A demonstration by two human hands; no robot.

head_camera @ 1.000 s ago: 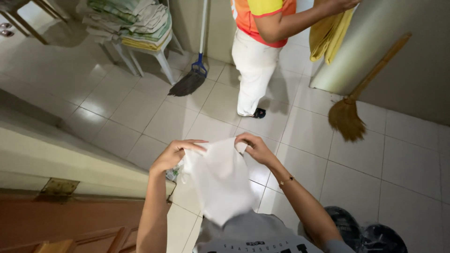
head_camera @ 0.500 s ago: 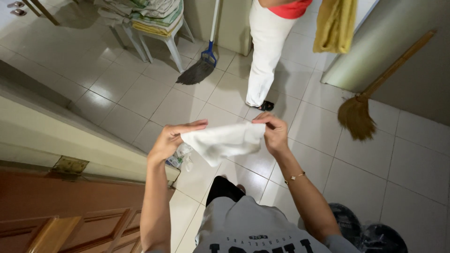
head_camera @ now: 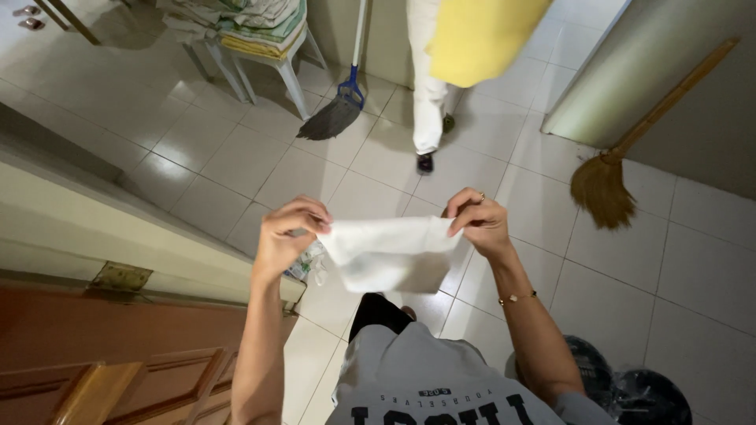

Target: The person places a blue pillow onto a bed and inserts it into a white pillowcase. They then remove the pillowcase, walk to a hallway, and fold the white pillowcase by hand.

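Observation:
A white cloth (head_camera: 386,253) is stretched between my two hands in front of my chest, folded into a short wide band. My left hand (head_camera: 287,236) pinches its left corner and my right hand (head_camera: 476,223) pinches its right corner; a ring and a thin bracelet are on that arm. Below the cloth I see my grey printed shirt (head_camera: 429,382) and dark trousers. Something small and crinkly shows just under my left hand, too hidden to name.
Another person in white trousers (head_camera: 425,94) stands ahead holding a yellow cloth (head_camera: 480,35). A mop (head_camera: 339,110) leans by a white stool (head_camera: 268,67) stacked with folded laundry. A straw broom (head_camera: 622,165) leans on the right wall. A wooden door (head_camera: 102,354) is at my left; black bags (head_camera: 630,386) lie lower right.
The cloth hung long a second ago; it has been folded up into a short band held level. The other person has lowered the yellow cloth in front of their body.

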